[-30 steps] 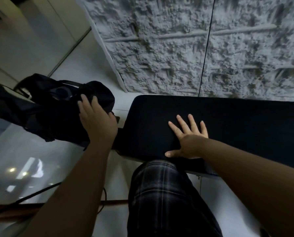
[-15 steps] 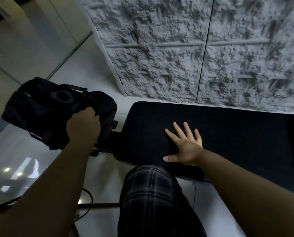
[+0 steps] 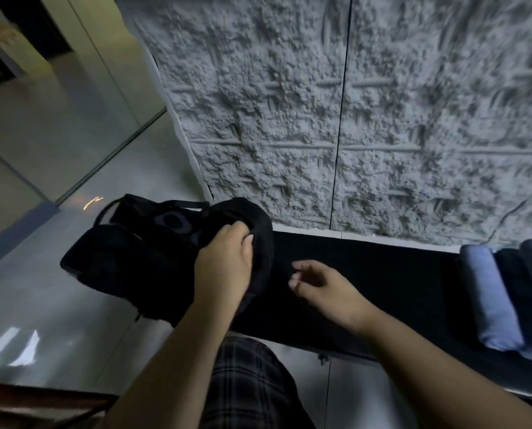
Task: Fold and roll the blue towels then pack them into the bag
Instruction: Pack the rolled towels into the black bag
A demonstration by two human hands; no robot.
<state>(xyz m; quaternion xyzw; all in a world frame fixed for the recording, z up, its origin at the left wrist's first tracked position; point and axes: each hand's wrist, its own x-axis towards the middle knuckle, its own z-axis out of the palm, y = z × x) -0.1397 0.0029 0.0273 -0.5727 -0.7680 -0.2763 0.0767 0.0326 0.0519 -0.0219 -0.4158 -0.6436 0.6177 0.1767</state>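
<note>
Rough grey plaster wall (image 3: 289, 103) rose behind a long black bench (image 3: 382, 274), with glossy pale floor (image 3: 42, 305) spreading off toward nine o'clock. Over that floor, at the bench's left end, hung the black bag (image 3: 141, 258), its top edge bunched in the person's left hand (image 3: 224, 267), whose fingers were curled round the fabric in a firm grip. Just beside it, at three o'clock from the bag, the right hand (image 3: 323, 289) hovered above the bench top, its fingers loosely bent and holding nothing. A plaid-clad knee (image 3: 249, 382) showed at six o'clock. Far along the bench, at its right end, lay the rolled blue towels (image 3: 490, 292), side by side and well apart from the bag
</note>
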